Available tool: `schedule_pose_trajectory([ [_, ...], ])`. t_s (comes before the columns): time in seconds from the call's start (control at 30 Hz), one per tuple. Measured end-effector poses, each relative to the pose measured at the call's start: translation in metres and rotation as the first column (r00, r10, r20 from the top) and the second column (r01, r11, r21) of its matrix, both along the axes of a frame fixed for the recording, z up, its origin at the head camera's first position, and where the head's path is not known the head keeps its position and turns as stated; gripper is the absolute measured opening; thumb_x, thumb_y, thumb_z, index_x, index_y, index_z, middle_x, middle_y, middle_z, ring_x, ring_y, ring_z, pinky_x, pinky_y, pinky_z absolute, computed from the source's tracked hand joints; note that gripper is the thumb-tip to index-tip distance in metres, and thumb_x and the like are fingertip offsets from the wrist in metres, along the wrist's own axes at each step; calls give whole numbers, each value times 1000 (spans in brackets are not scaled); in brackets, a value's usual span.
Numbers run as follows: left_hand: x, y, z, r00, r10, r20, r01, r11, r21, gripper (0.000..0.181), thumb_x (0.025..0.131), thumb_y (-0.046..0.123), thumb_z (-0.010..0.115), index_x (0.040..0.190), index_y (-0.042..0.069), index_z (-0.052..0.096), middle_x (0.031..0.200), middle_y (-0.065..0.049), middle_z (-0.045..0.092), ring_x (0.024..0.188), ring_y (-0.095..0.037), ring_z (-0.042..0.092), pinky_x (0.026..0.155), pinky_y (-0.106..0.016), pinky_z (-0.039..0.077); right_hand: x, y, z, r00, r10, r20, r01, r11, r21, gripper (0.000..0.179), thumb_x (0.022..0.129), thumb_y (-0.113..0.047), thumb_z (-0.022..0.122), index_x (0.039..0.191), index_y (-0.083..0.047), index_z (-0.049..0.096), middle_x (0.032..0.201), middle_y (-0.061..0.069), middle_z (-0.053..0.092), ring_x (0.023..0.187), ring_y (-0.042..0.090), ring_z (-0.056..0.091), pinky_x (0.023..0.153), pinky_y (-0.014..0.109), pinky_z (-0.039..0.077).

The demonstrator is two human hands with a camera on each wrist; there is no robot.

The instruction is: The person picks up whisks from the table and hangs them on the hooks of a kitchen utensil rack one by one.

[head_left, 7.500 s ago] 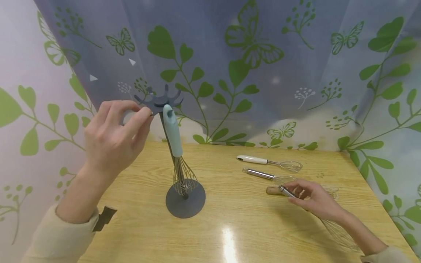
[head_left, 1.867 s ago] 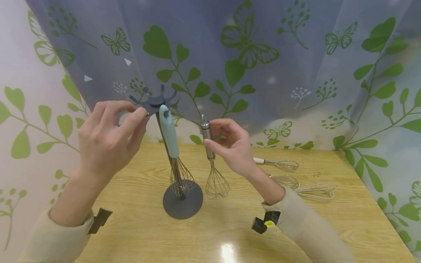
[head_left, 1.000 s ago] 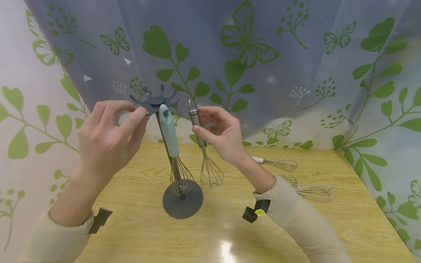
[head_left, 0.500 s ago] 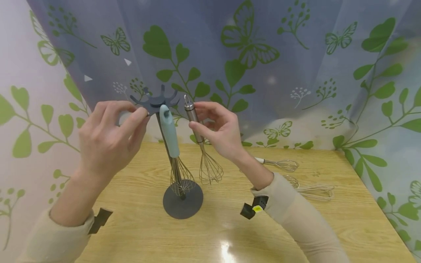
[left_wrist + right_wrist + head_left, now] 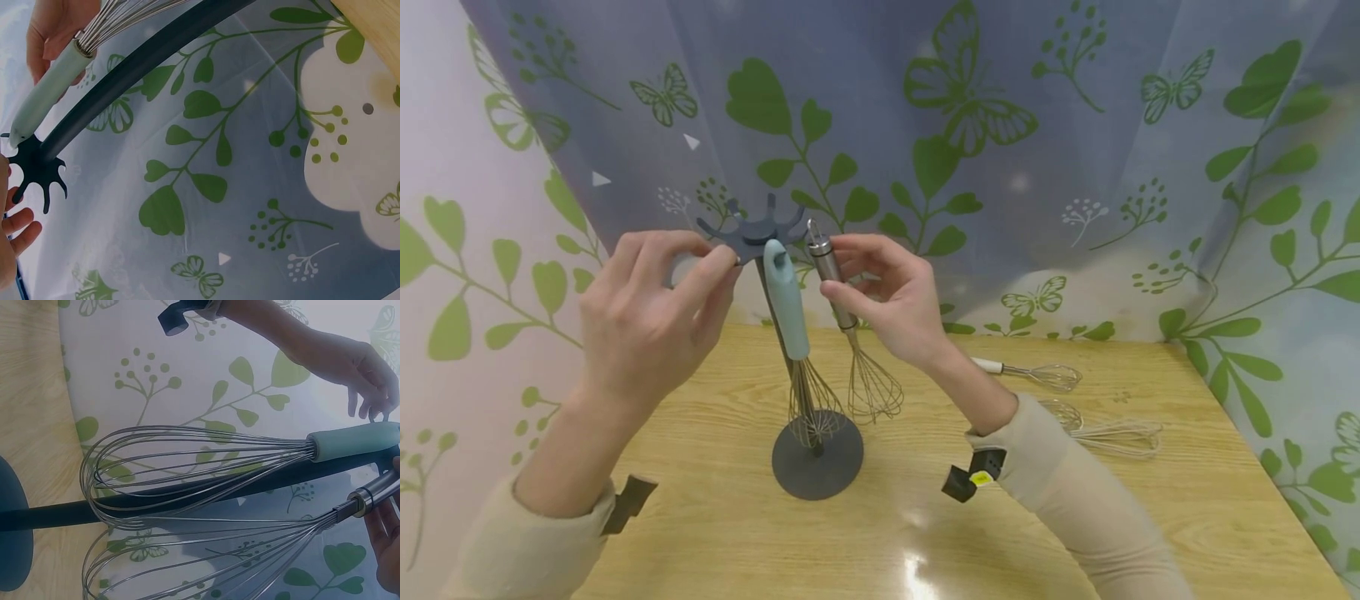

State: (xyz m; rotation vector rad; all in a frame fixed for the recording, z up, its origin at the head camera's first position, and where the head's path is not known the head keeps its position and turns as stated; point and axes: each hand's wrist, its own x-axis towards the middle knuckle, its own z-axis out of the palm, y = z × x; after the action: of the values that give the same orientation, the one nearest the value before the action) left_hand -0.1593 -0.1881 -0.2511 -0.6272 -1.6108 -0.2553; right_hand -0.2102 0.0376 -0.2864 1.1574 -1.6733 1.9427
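In the head view my left hand point(image 5: 658, 308) pinches one arm of the dark hook top point(image 5: 752, 237) of an upright utensil stand with a round base point(image 5: 793, 473). A whisk with a light blue-green handle point(image 5: 786, 300) hangs from a front hook, wires downward. My right hand point(image 5: 887, 300) holds a steel-handled whisk point(image 5: 829, 267) between thumb and fingers. Its wire loop sits just right of a hook tip; whether they touch I cannot tell. The right wrist view shows the steel handle point(image 5: 378, 489) beside the hanging whisk point(image 5: 356, 440), their wires close together.
On the wooden table point(image 5: 700, 533), to the right, lie a white-handled whisk point(image 5: 988, 365) and further whisks point(image 5: 1120, 437), partly hidden behind my right arm. A patterned curtain point(image 5: 865, 108) stands close behind the table.
The right hand has carried the steel-handled whisk from above the table's right side up to the stand, lately edging left toward the hook. The left hand has kept its pinch on the stand.
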Motion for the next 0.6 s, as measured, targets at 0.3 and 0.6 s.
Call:
schedule_pose_trajectory([
  [0.3, 0, 1, 1, 1000, 3, 4, -3, 1000, 5, 4, 94, 5, 69, 94, 9, 68, 90, -19, 68, 82, -45, 61, 54, -57, 46, -1, -3, -2, 1000, -4, 5, 4, 1000, 20, 42, 85, 20, 70, 126, 19, 60, 104, -11, 71, 89, 5, 69, 69, 24, 61],
  [0.6, 0, 0, 1, 1000, 4, 14, -4, 1000, 1, 4, 97, 9, 67, 93, 8, 68, 90, -19, 67, 82, -45, 61, 55, -57, 47, 0, -4, -3, 1000, -9, 15, 8, 999, 35, 42, 85, 19, 70, 126, 17, 60, 106, 28, 70, 88, 6, 69, 69, 25, 61],
])
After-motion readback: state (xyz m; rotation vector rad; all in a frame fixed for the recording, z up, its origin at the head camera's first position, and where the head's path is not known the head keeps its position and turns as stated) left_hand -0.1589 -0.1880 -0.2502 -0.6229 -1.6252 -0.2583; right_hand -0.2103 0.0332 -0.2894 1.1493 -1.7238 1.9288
